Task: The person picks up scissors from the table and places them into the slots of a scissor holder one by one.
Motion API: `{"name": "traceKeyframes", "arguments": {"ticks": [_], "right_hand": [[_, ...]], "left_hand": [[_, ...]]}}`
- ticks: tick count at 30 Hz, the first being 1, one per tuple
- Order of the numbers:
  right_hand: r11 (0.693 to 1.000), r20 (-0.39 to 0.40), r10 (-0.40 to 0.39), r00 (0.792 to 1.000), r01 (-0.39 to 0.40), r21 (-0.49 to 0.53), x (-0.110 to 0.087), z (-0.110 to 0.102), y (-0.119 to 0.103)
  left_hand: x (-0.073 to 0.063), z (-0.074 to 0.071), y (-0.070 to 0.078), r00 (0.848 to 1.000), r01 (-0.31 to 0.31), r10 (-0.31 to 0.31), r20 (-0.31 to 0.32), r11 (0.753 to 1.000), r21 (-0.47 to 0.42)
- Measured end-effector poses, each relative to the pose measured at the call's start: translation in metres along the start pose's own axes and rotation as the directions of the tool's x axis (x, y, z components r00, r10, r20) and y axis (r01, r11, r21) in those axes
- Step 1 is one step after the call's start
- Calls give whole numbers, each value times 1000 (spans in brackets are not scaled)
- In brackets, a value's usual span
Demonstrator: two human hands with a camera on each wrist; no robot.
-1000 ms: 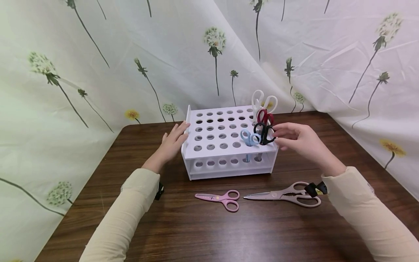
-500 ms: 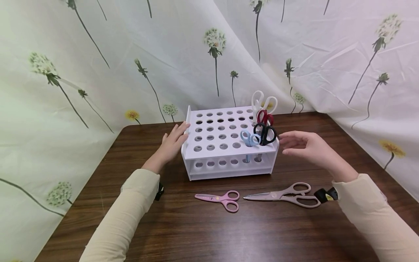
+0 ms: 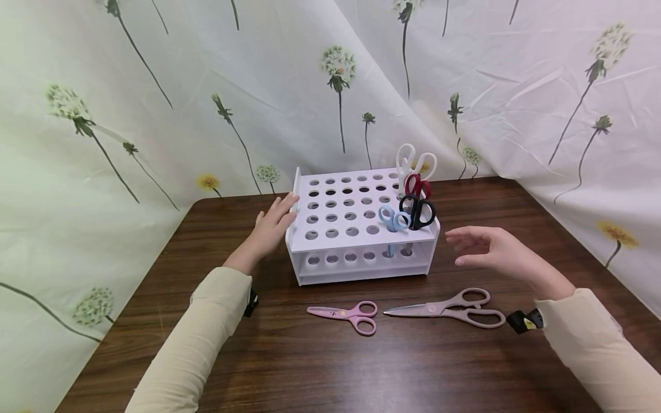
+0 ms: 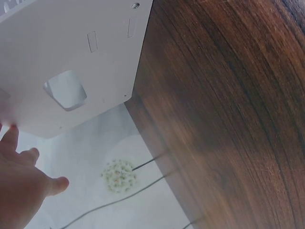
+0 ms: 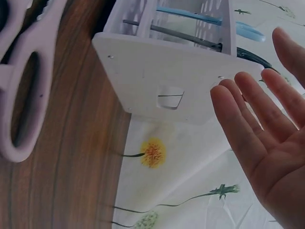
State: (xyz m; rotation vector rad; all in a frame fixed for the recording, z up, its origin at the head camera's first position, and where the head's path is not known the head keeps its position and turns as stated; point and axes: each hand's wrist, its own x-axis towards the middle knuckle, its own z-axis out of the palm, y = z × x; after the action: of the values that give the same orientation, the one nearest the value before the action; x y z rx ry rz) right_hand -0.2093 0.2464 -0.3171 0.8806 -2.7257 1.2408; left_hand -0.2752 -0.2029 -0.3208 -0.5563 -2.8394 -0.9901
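Note:
A white rack [image 3: 341, 246] with rows of round holes stands on the table. My left hand [image 3: 271, 226] rests its fingers against the rack's left side panel, fingers spread. To the right of the rack, my right hand [image 3: 496, 252] hovers with relaxed fingers and holds nothing. Black-handled scissors [image 3: 432, 213] stand handles-up at the front right corner hole, beside light blue scissors [image 3: 393, 219]. Behind them are dark red scissors [image 3: 419, 186] and white scissors [image 3: 404, 166]. In the right wrist view, the open palm [image 5: 281, 162] faces the rack's side panel [image 5: 143, 81].
Pink scissors [image 3: 343, 312] lie flat in front of the rack. Larger pinkish-grey scissors [image 3: 439, 308] lie to their right, close to the right wrist. A flower-printed white cloth [image 3: 258, 86] hangs behind the brown wooden table [image 3: 330, 367].
My right hand has drawn away from the black scissors' handles, moving right and toward me. The black scissors stay in the rack. My left hand keeps its place on the rack's side.

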Motion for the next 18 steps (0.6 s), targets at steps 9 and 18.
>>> {"name": "traceKeyframes", "arguments": {"ticks": [9,18], "right_hand": [[1000,13,-2,1000,2,-14,-7,-2,11],[1000,63,8,998,-9,24,-14,1,19]], "left_hand": [[0,0,0,1000,2,-2,-3,1000,-7],[-1,1,-2,1000,-5,5,-3,1000,-7]]}}
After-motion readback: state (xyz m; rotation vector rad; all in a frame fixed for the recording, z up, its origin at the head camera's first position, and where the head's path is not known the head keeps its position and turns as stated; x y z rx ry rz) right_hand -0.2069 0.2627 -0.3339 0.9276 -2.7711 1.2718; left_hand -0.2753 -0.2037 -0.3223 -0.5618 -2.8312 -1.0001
